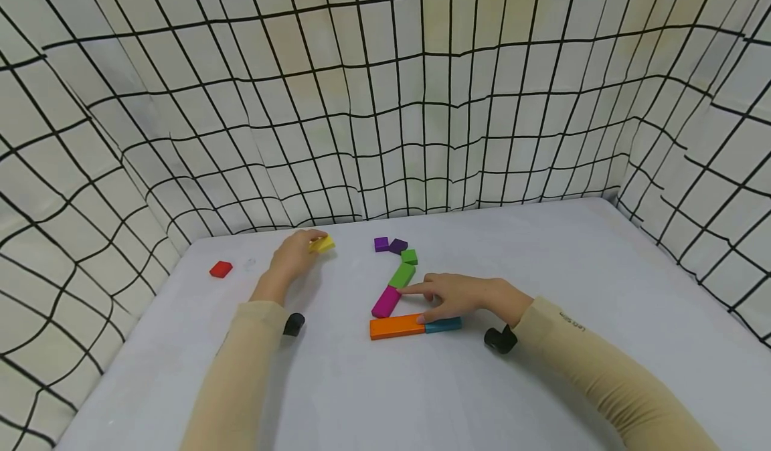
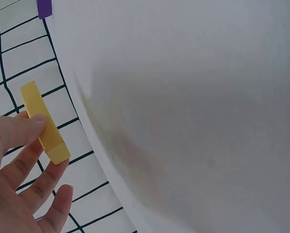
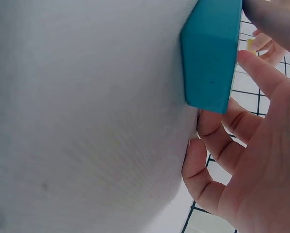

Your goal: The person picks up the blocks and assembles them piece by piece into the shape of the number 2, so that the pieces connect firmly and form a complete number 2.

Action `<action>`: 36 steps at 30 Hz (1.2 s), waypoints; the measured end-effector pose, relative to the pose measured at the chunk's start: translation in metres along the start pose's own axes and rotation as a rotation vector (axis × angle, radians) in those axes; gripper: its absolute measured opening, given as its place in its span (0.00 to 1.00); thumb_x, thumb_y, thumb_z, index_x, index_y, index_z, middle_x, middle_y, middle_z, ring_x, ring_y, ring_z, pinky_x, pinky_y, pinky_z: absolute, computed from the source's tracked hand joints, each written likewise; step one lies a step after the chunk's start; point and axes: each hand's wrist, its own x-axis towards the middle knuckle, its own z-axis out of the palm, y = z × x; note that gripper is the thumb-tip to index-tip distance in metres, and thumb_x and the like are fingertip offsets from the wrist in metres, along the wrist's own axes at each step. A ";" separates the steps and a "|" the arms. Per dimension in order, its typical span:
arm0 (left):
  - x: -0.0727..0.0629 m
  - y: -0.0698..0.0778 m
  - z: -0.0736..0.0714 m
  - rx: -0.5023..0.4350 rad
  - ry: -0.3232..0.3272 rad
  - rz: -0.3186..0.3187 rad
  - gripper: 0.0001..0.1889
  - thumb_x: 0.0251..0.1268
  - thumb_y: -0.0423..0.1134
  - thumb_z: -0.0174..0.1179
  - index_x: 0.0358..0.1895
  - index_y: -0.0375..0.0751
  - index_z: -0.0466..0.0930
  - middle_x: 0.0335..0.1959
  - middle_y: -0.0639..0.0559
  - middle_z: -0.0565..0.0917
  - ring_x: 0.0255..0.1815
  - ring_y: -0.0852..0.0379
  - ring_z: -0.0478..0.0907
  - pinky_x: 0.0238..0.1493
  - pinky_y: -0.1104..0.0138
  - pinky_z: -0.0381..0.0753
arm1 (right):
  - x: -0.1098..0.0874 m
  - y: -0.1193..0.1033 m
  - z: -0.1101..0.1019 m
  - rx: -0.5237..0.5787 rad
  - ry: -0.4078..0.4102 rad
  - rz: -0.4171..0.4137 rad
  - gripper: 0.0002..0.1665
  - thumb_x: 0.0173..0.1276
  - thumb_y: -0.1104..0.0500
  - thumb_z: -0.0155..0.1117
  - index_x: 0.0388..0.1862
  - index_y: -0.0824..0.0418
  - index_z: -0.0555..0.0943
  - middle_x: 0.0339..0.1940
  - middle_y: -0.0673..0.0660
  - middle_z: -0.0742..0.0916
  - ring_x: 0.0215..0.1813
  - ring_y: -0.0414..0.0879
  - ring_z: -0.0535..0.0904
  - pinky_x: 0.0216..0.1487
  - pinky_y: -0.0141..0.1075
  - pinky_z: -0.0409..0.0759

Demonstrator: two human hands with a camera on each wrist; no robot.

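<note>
My left hand (image 1: 294, 257) pinches a yellow block (image 1: 324, 243) near the table's back edge. In the left wrist view the thumb presses on the face of this yellow block (image 2: 42, 121), with fingers behind it. My right hand (image 1: 464, 292) reaches over a bent line of blocks. Its index fingertip is at the magenta block (image 1: 385, 302), and its thumb rests where the orange block (image 1: 394, 327) meets the blue block (image 1: 444, 324). A longer green block (image 1: 401, 276) continues the line from the magenta one. The blue block (image 3: 210, 63) looms large beside the fingers in the right wrist view.
A small green block (image 1: 409, 257) and two purple blocks (image 1: 381, 244) extend the line toward the back. A red block (image 1: 221, 269) lies alone at the far left of the white table (image 1: 385, 397). White walls with a black grid net (image 1: 385, 103) enclose the table's back and sides.
</note>
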 end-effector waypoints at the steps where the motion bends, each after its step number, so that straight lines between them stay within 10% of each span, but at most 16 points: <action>1: 0.000 0.001 0.000 -0.001 0.001 0.002 0.24 0.73 0.26 0.54 0.71 0.38 0.73 0.69 0.33 0.74 0.69 0.33 0.69 0.66 0.38 0.68 | 0.000 0.000 0.000 0.000 0.000 0.002 0.40 0.71 0.45 0.68 0.80 0.41 0.67 0.47 0.46 0.77 0.51 0.43 0.73 0.51 0.37 0.77; 36: 0.011 0.032 0.019 0.009 -0.009 0.041 0.23 0.73 0.25 0.54 0.69 0.38 0.76 0.69 0.33 0.73 0.69 0.33 0.70 0.67 0.39 0.68 | 0.001 -0.001 0.000 0.004 0.005 0.025 0.39 0.71 0.44 0.68 0.79 0.41 0.68 0.49 0.47 0.78 0.51 0.43 0.73 0.50 0.37 0.77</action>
